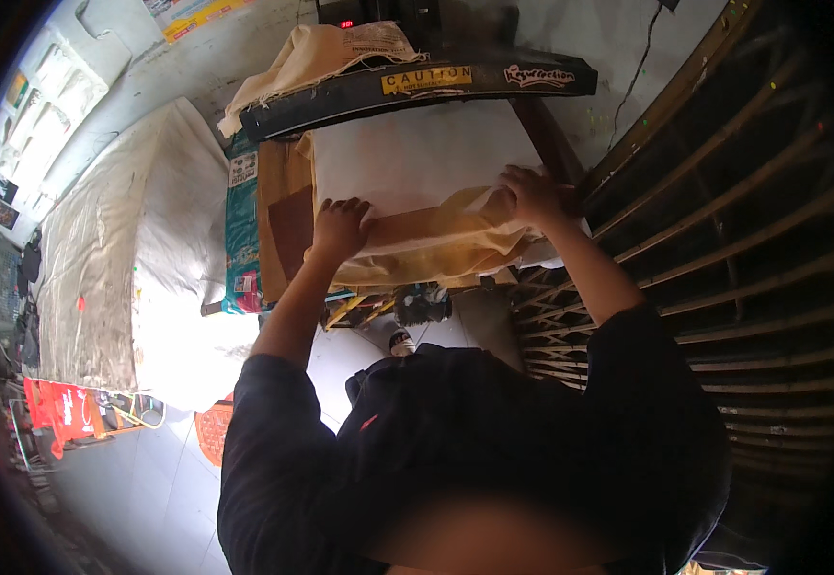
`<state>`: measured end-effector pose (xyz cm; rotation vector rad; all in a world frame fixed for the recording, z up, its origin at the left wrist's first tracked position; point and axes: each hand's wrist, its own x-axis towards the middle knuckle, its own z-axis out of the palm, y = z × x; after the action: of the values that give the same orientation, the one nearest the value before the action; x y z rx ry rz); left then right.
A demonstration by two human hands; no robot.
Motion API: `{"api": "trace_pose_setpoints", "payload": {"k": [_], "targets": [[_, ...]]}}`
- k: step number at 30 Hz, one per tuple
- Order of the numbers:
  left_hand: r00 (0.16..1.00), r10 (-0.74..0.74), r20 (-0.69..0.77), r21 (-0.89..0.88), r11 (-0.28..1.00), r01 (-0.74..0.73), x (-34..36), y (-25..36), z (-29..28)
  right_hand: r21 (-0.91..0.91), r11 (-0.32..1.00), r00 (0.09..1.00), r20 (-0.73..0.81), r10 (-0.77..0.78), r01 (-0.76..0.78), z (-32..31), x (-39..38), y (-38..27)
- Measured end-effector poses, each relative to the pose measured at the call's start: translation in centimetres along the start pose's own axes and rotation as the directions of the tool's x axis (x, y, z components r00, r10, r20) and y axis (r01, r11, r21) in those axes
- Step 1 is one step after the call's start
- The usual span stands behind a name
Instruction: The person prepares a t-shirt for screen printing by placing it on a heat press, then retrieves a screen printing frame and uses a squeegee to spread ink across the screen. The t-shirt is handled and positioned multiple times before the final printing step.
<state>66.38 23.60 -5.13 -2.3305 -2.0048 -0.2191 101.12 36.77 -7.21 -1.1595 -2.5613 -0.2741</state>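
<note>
A white sheet lies on a press-like bed under a dark bar, with a translucent yellowish cloth folded along its near edge. My left hand is at the left end of this fold, fingers bent over the cloth. Toward the right end, my right hand has its fingers curled on the same cloth. What lies beneath the fingertips is partly hidden.
A cream cloth drapes over the bar. At left stands a large covered surface, with a red plastic stool below it on the tiled floor. A folding metal gate runs close along my right.
</note>
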Motion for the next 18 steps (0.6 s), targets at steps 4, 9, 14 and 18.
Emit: {"api": "trace_pose_setpoints", "payload": {"k": [4, 9, 14, 18], "targets": [[0.982, 0.162, -0.100, 0.105, 0.983, -0.152, 0.4, -1.2, 1.3, 0.059, 0.996, 0.997, 0.048, 0.065, -0.068, -1.5, 2.4, 0.0], [0.933, 0.102, -0.345, 0.039, 0.995, -0.094, 2.0, -1.4, -1.3, 0.141, 0.987, 0.936, -0.330, 0.120, -0.077, -5.3, 5.5, -0.5], [0.854, -0.087, -0.513, -0.073, 0.996, 0.058, 3.4, -1.2, -3.4, -0.080, 0.993, 0.809, -0.588, 0.025, -0.090, -8.9, 5.2, -3.6], [0.821, -0.096, -0.562, -0.115, 0.993, 0.037, 5.0, -1.5, -3.8, 0.144, 0.967, 0.866, -0.486, -0.116, 0.210, -3.7, 1.6, -7.0]]}}
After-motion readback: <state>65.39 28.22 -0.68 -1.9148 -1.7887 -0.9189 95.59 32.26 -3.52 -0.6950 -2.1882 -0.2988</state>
